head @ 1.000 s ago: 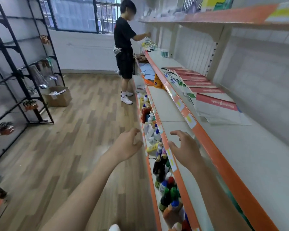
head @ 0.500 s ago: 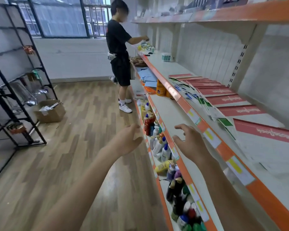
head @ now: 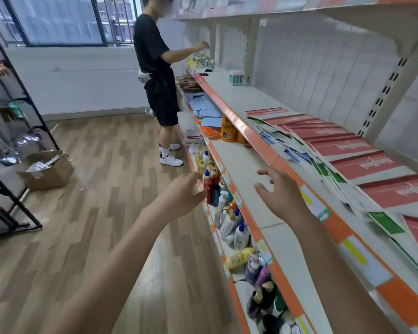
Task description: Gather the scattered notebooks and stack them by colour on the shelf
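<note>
Now both our left hand (head: 184, 196) and right hand (head: 279, 194) hover empty, fingers loosely spread; we should reach for the red notebooks (head: 362, 165) first, squaring edges.

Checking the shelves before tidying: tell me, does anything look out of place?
Yes. The notebooks lie fanned in an overlapping row with colours mixed, and a yellow bottle lies toppled among upright bottles lower down.
</note>
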